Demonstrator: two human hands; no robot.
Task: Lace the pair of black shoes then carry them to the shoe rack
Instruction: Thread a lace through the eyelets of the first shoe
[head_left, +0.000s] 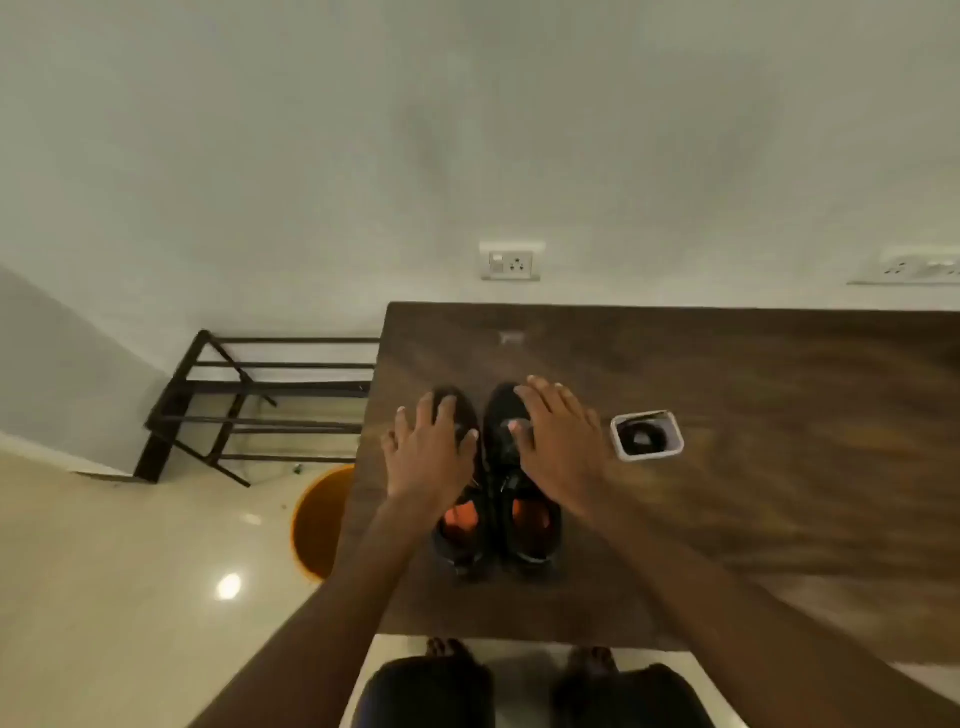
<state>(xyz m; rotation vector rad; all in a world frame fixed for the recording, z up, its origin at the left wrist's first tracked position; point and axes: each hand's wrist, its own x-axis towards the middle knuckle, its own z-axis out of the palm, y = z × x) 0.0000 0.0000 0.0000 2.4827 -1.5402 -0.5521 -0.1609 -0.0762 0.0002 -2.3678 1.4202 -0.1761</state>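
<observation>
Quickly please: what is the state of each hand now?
Left hand: open, fingers spread over the left black shoe.
Right hand: open, fingers spread over the right black shoe.

It looked like a room in a home: a dark wooden table (727, 415) stood against a plain white wall (363, 130) with a socket plate (511, 261) at twelve o'clock, a black metal shoe rack (249, 405) on glossy cream floor tiles (130, 571) at nine o'clock.

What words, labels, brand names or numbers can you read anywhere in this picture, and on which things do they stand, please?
None can be read.
Pair of black shoes: no brand mark or number shows; both hands cover the toes.
Small pale mark on the table: too blurred to read.
White container: no lettering shows.
Wall socket: plain, no lettering to make out.
</observation>
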